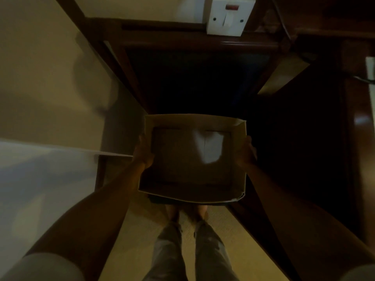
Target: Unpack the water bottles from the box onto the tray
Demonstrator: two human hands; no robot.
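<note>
An open cardboard box (194,122) is held low in front of me, above my feet. My left hand (143,153) grips its left wall and my right hand (246,154) grips its right wall. Inside, the dim floor of the box shows only a pale white patch (209,147), like paper or a label. No water bottles and no tray are in view. The scene is dark and blurred.
A dark wooden cabinet opening (194,78) gapes just beyond the box. A white wall switch (231,15) is at the top. A pale surface (40,169) runs along the left, dark wood furniture (355,138) along the right. My legs (188,250) stand on light flooring.
</note>
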